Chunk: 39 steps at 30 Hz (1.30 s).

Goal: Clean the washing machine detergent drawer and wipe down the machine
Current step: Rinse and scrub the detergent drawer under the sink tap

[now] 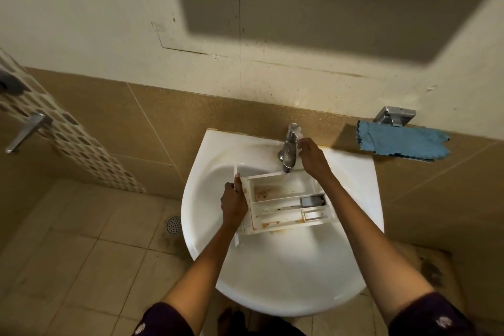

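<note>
A white detergent drawer (283, 200) with brown stains in its compartments is held over the white sink (283, 275), under the spout of the chrome tap (289, 148). My left hand (234, 203) grips the drawer's front panel at its left end. My right hand (311, 154) is at the right side of the tap, fingers curled around its handle. No water stream is visible.
A blue cloth (401, 143) hangs over the tiled ledge to the right, below a chrome wall fitting (394, 116). A floor drain (174, 224) lies left of the sink. A door handle (26, 131) is at the far left.
</note>
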Each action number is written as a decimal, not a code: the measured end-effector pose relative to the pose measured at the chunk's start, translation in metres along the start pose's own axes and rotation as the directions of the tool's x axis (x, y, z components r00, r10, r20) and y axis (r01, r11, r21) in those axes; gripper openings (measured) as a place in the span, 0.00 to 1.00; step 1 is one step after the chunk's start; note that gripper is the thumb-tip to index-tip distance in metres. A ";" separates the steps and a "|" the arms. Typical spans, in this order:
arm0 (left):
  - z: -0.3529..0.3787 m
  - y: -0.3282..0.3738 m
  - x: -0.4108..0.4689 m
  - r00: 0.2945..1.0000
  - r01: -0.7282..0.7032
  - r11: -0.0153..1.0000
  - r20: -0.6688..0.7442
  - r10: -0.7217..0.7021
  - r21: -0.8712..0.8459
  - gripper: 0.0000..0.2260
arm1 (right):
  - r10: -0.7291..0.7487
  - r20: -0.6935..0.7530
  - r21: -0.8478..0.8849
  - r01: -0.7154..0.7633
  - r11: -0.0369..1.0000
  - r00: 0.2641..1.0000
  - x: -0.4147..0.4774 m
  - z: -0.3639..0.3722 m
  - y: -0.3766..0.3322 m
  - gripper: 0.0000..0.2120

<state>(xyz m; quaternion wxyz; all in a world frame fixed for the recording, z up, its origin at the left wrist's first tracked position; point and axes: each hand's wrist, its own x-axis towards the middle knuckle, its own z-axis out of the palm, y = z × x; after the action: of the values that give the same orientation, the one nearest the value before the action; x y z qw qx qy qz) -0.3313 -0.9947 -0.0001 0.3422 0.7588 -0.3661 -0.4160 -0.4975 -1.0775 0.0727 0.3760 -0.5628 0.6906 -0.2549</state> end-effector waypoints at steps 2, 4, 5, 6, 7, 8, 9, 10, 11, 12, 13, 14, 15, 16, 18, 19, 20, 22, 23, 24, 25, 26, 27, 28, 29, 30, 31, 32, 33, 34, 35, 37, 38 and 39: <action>0.004 0.001 0.001 1.000 0.003 1.000 0.019 -0.003 0.012 0.24 | 0.217 -0.011 0.429 -0.191 0.883 0.976 -0.007 0.007 0.011 0.13; 0.009 0.002 0.001 0.999 -0.001 1.000 0.038 0.000 0.028 0.24 | 0.383 0.175 0.734 -0.379 0.564 0.907 -0.016 0.013 0.021 0.15; 0.012 0.004 0.000 0.999 0.000 0.999 0.042 -0.001 0.043 0.23 | 0.421 0.254 0.787 -0.438 0.434 0.871 -0.018 0.014 0.027 0.16; 0.014 0.005 0.000 0.999 0.002 0.998 0.046 -0.005 0.063 0.23 | 0.439 0.310 0.811 -0.476 0.340 0.843 -0.018 0.015 0.032 0.15; 0.017 0.005 0.000 0.999 0.000 0.997 0.048 -0.004 0.077 0.23 | 0.443 0.347 0.819 -0.497 0.286 0.826 -0.018 0.015 0.036 0.14; 0.019 0.004 0.001 0.999 0.000 0.996 0.054 -0.005 0.090 0.23 | 0.433 0.384 0.828 -0.512 0.229 0.816 -0.018 0.017 0.037 0.12; 0.021 0.005 0.001 0.998 -0.002 0.995 0.061 -0.004 0.098 0.23 | 0.417 0.419 0.831 -0.526 0.182 0.807 -0.018 0.019 0.038 0.12; 0.023 0.005 0.003 0.998 0.005 0.994 0.065 -0.012 0.108 0.24 | 0.400 0.447 0.829 -0.539 0.153 0.800 -0.017 0.021 0.038 0.13; 0.024 0.004 0.004 0.998 0.009 0.993 0.068 -0.017 0.117 0.24 | 0.390 0.466 0.824 -0.551 0.136 0.794 -0.016 0.023 0.036 0.13; 0.025 0.004 0.005 0.997 0.016 0.992 0.072 -0.025 0.126 0.24 | 0.382 0.479 0.821 -0.557 0.122 0.790 -0.016 0.024 0.034 0.13; 0.025 0.004 0.007 0.997 0.021 0.991 0.076 -0.031 0.130 0.25 | 0.375 0.489 0.823 -0.559 0.100 0.788 -0.014 0.026 0.032 0.13; 0.025 0.004 0.008 0.996 0.026 0.991 0.083 -0.038 0.133 0.25 | 0.363 0.499 0.827 -0.558 0.072 0.787 -0.013 0.027 0.031 0.13; 0.025 0.005 0.009 0.995 0.028 0.991 0.092 -0.040 0.128 0.25 | 0.349 0.507 0.825 -0.561 0.070 0.788 -0.013 0.028 0.030 0.12; 0.025 0.004 0.011 0.994 0.031 0.992 0.101 -0.044 0.120 0.25 | 0.333 0.505 0.817 -0.566 0.113 0.796 -0.014 0.031 0.029 0.12; 0.026 0.002 0.013 0.993 0.040 0.994 0.104 -0.051 0.106 0.26 | 0.287 0.482 0.730 -0.560 0.392 0.828 -0.019 0.038 0.031 0.10; 0.026 0.002 0.013 0.994 0.043 0.994 0.099 -0.053 0.100 0.26 | 0.248 0.494 0.615 -0.536 0.579 0.834 -0.024 0.041 0.031 0.11; 0.026 0.001 0.014 0.994 0.048 0.994 0.092 -0.057 0.096 0.26 | 0.204 0.517 0.486 -0.482 0.729 0.831 -0.029 0.044 0.031 0.13; 0.026 0.001 0.015 0.994 0.045 0.995 0.094 -0.053 0.085 0.26 | 0.148 0.495 0.344 -0.349 0.872 0.857 -0.034 0.051 0.032 0.14; 0.026 0.001 0.014 0.994 0.040 0.996 0.098 -0.047 0.078 0.26 | 0.132 0.442 0.326 -0.297 0.897 0.887 -0.033 0.054 0.033 0.14; 0.026 0.000 0.014 0.994 0.039 0.997 0.099 -0.046 0.074 0.26 | 0.117 0.386 0.300 -0.245 0.922 0.915 -0.032 0.057 0.035 0.14; 0.026 0.000 0.013 0.994 0.041 0.997 0.097 -0.047 0.070 0.26 | 0.093 0.345 0.248 -0.186 0.951 0.934 -0.031 0.061 0.036 0.15; 0.026 0.000 0.013 0.994 0.043 0.997 0.093 -0.049 0.067 0.26 | 0.047 0.312 0.153 -0.099 0.983 0.949 -0.032 0.065 0.037 0.16; 0.026 -0.001 0.013 0.995 0.040 0.997 0.088 -0.046 0.063 0.25 | -0.027 0.297 0.037 0.017 0.999 0.955 -0.035 0.070 0.038 0.18; 0.026 -0.001 0.013 0.996 0.035 0.998 0.086 -0.040 0.057 0.25 | -0.119 0.316 -0.083 0.153 0.985 0.941 -0.040 0.077 0.041 0.19; 0.026 -0.001 0.013 0.996 0.031 0.998 0.083 -0.035 0.051 0.25 | -0.197 0.352 -0.176 0.272 0.946 0.915 -0.047 0.082 0.044 0.21; 0.026 -0.001 0.013 0.996 0.029 0.998 0.082 -0.032 0.048 0.24 | -0.242 0.386 -0.241 0.350 0.905 0.890 -0.054 0.084 0.049 0.23; 0.027 0.000 0.013 0.996 0.030 0.998 0.082 -0.034 0.046 0.24 | -0.270 0.405 -0.283 0.400 0.872 0.874 -0.059 0.084 0.054 0.23; 0.027 -0.001 0.013 0.996 0.035 0.998 0.083 -0.038 0.046 0.24 | -0.291 0.415 -0.317 0.437 0.842 0.862 -0.062 0.083 0.060 0.24; 0.027 -0.001 0.012 0.995 0.036 0.998 0.087 -0.039 0.043 0.23 | -0.308 0.427 -0.343 0.467 0.815 0.850 -0.064 0.079 0.064 0.25; 0.028 -0.001 0.012 0.995 0.034 0.999 0.089 -0.038 0.038 0.23 | -0.316 0.442 -0.370 0.492 0.788 0.839 -0.064 0.075 0.068 0.26; 0.028 -0.002 0.013 0.995 0.031 0.999 0.090 -0.034 0.033 0.23 | -0.329 0.448 -0.387 0.512 0.767 0.831 -0.063 0.072 0.069 0.26; 0.028 -0.003 0.014 0.996 0.028 0.999 0.087 -0.030 0.027 0.24 | -0.336 0.430 -0.396 0.509 0.764 0.838 -0.059 0.070 0.066 0.24; 0.027 -0.003 0.014 0.996 0.025 0.999 0.085 -0.027 0.032 0.24 | -0.320 0.394 -0.374 0.468 0.801 0.862 -0.058 0.071 0.061 0.21; 0.027 -0.003 0.015 0.996 0.022 0.999 0.083 -0.025 0.043 0.24 | -0.310 0.361 -0.360 0.438 0.824 0.879 -0.056 0.072 0.059 0.20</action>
<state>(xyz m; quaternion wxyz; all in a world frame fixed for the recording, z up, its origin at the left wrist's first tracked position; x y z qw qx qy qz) -0.3485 -1.0119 -0.0194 0.3057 0.7520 -0.3797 -0.4437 -0.4688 -1.0039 -0.0024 0.2799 -0.7882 0.5422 -0.0806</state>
